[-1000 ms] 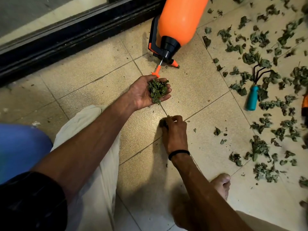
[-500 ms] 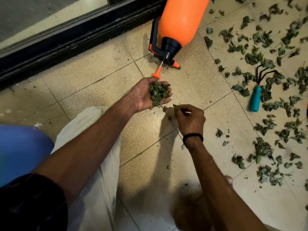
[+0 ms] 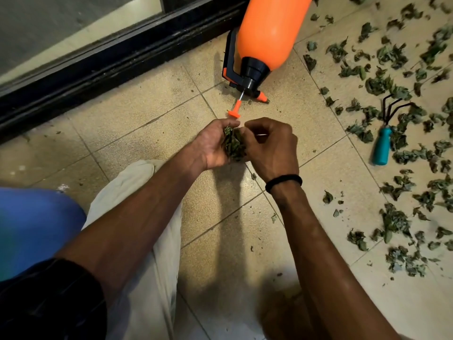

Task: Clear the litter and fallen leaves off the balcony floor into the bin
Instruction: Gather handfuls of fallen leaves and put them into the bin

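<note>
My left hand [image 3: 210, 146] is cupped palm-up above the tiled floor and holds a clump of dark green leaves [image 3: 234, 143]. My right hand [image 3: 269, 146], with a black band at the wrist, has curled fingers pressed against that clump from the right. Whether it still pinches a leaf is hidden by its own fingers. Several dry leaves [image 3: 397, 224] are scattered over the tiles to the right. A few small bits [image 3: 327, 197] lie near my right wrist. No bin shows in view.
An orange pressure sprayer [image 3: 267, 33] lies on its side just beyond my hands, its nozzle pointing toward them. A hand rake with a teal handle [image 3: 381, 148] lies among the leaves at right. A black door track [image 3: 98, 69] runs along the left. A blue object [image 3: 31, 227] sits by my knee.
My right hand rose from the floor with a picked-up leaf and moved left to meet my left hand. My left hand has closed more around the clump.
</note>
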A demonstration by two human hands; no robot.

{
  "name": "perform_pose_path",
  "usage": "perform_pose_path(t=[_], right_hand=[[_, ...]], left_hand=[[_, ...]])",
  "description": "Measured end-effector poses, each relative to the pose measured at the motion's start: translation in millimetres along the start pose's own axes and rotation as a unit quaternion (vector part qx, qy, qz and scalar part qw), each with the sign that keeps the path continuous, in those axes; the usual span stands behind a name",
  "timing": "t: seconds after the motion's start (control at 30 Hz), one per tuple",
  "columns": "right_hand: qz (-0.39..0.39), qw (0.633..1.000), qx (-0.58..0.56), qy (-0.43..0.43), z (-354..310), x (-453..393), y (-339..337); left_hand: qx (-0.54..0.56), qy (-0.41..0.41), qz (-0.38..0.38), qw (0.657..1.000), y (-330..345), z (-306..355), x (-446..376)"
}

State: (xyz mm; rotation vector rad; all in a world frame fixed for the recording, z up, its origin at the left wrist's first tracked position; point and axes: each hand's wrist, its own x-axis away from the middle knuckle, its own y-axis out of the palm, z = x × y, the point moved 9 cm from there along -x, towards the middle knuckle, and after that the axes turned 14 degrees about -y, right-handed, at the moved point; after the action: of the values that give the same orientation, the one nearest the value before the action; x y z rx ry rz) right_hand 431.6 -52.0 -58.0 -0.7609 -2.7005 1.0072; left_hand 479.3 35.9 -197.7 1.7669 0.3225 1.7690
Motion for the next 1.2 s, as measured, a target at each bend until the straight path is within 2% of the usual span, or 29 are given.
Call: perform_pose_path(t=[0.07,0.17,0.23,0.33,0.4,0.5,0.67,0.8,0.9,1.0,1.07,1.13,1.2], right_hand=[[0.048,0.999,-0.009,0.021,18,-3,-14],[0.087,0.99,-0.038,0.106,68,6,-26],[0.077,0.984,-0.01,0.161,98,23,-28],[0.003,0.976,0.049,0.211,121,55,-15],[-0.048,0.978,0.073,0.189,120,69,3],[-0.098,0.984,0.12,0.091,110,80,32],[-0.143,0.961,0.235,-0.017,94,92,60],[-0.167,0.943,0.288,-0.007,100,90,59],[-0.134,0.945,0.299,0.0,106,92,51],[-0.061,0.976,0.209,0.028,109,90,39],[0.023,0.989,0.063,0.132,119,84,27],[0.08,0.967,-0.07,0.232,125,73,25],[0.096,0.945,-0.189,0.25,117,55,33]], left_hand=[[0.035,0.007,-0.023,0.999,1,3,2],[0.078,0.019,-0.058,0.995,5,8,4],[0.098,0.027,-0.066,0.993,4,12,4],[0.109,0.033,-0.075,0.991,8,12,8],[0.116,0.032,-0.081,0.989,11,12,10],[0.135,0.024,-0.087,0.987,12,10,8],[0.146,0.018,-0.097,0.984,10,10,7],[0.149,0.02,-0.101,0.983,11,11,8],[0.146,0.01,-0.099,0.984,12,8,8],[0.152,0.007,-0.106,0.983,13,8,9],[0.158,0.004,-0.11,0.981,13,9,7],[0.164,-0.003,-0.122,0.979,14,7,3],[0.167,-0.014,-0.131,0.977,15,3,-1]])
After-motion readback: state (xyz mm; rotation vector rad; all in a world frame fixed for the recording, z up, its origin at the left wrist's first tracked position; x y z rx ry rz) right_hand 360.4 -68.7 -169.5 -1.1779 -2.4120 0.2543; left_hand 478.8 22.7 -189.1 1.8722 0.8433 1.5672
